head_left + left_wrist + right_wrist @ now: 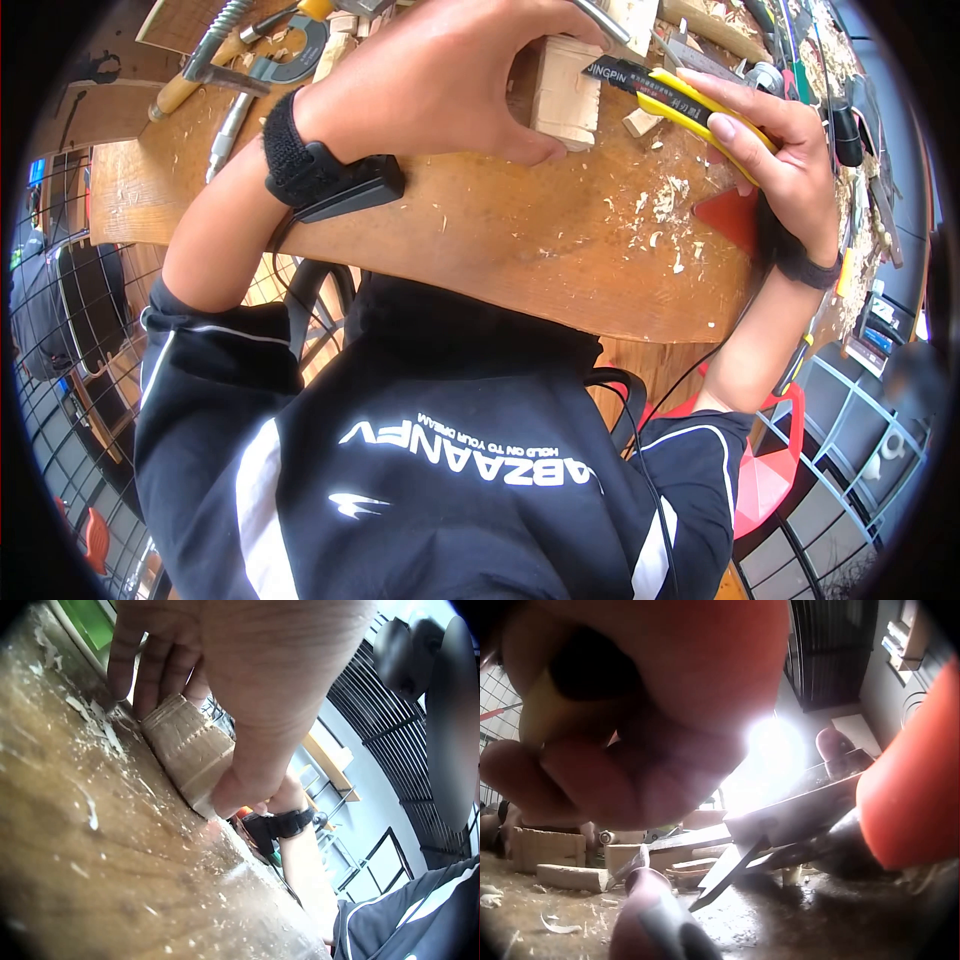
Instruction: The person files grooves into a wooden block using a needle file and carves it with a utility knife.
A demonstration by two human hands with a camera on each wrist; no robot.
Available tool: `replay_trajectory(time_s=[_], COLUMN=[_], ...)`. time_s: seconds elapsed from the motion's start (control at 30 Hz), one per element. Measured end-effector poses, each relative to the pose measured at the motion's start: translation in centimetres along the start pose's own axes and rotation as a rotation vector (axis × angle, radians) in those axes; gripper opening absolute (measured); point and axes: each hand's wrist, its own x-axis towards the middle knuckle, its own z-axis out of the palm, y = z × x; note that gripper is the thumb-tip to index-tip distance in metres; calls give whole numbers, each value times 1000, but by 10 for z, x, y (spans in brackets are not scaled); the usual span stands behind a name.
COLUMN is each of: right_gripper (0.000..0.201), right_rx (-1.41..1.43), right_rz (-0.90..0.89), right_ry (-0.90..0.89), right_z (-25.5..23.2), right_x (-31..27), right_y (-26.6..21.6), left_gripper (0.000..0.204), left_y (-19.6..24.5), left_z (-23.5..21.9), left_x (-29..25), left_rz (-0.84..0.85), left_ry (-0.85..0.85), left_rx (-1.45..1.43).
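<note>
A pale wooden block with cut grooves lies on the wooden table, gripped between the thumb and fingers of the left hand. In the left wrist view the left hand curls around the grooved block. The right hand holds a yellow and black utility knife, its dark blade pointing at the block's right side. In the right wrist view the right hand is curled round the knife's yellow handle; the blade is hidden there.
Shavings and a small wood piece lie on the table. A red triangular object sits near the right forearm. A metal micrometer and other tools lie at the back left; more tools line the right side.
</note>
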Motion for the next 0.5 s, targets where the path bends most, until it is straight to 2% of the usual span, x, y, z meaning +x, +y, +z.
replay_trajectory(time_s=[0.03,0.1,0.13,0.17,0.2,0.23,0.3,0.43,0.5], right_gripper=[35,35,39,39,39,38,38,39,40], right_rx=[1,-8,-65,-65,-67,-66,-74,-19,-19], right_rz=[0,227,160,164,87,11,66,164,162], right_ry=[-1,17,68,67,68,68,57,74,42], right_z=[-3,-6,0,0,0,0,1,2,2], right_x=[0,-2,-2,-2,-1,-1,-1,-7,-7], right_y=[-1,-2,0,3,5,7,3,8,7], left_gripper=[68,67,67,67,67,67,66,65,63], left_y=[-2,-6,-5,-2,-1,-2,-6,4,20], left_z=[1,2,3,1,1,1,3,2,-16], left_x=[-2,-5,-4,-2,-1,-2,-5,-3,10], left_rz=[-2,134,132,15,-102,-102,101,65,-398], left_ry=[-1,75,73,21,-32,-34,51,41,-228], left_rx=[-1,5,0,-24,-46,-48,-22,-33,-128])
